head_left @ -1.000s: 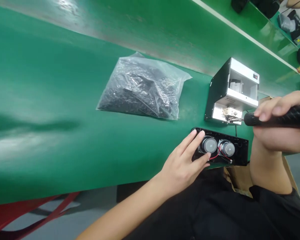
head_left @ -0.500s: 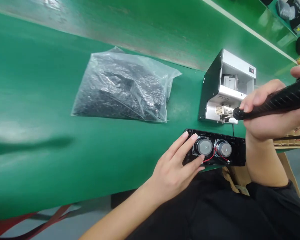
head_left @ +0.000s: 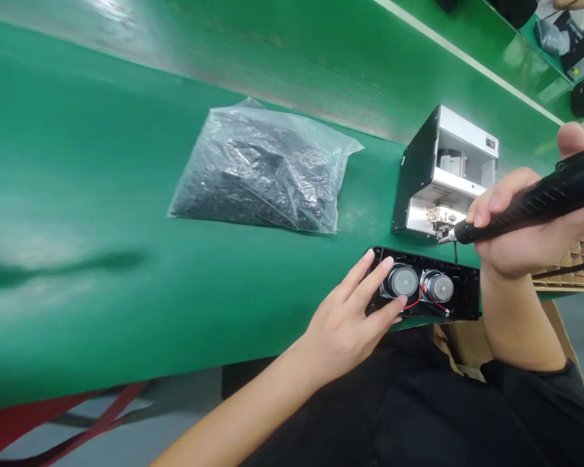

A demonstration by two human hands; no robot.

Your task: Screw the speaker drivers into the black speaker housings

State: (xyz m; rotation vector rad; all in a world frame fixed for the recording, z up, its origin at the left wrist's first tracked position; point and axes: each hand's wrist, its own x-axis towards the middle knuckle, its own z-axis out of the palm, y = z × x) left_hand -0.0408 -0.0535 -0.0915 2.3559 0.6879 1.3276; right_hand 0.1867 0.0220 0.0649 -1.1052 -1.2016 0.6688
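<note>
A black speaker housing point(head_left: 460, 288) with two round grey drivers and red wires lies at the near edge of the green bench. My left hand point(head_left: 353, 321) rests on its left end, fingers spread flat over the housing and the left driver. My right hand point(head_left: 528, 233) is wrapped round a black electric screwdriver point(head_left: 535, 201). The driver's tip sits at the outlet of a small black and silver screw feeder box point(head_left: 440, 175) just behind the housing.
A clear plastic bag of small black parts point(head_left: 265, 168) lies on the green bench point(head_left: 102, 194) to the left of the feeder. A cardboard box point(head_left: 562, 275) sits at the right. More dark items stand on a far green shelf point(head_left: 511, 52).
The screwdriver tip stays at the feeder outlet, with its handle tilted up more than a second ago. My left hand keeps its place on the housing. The view has shifted slightly.
</note>
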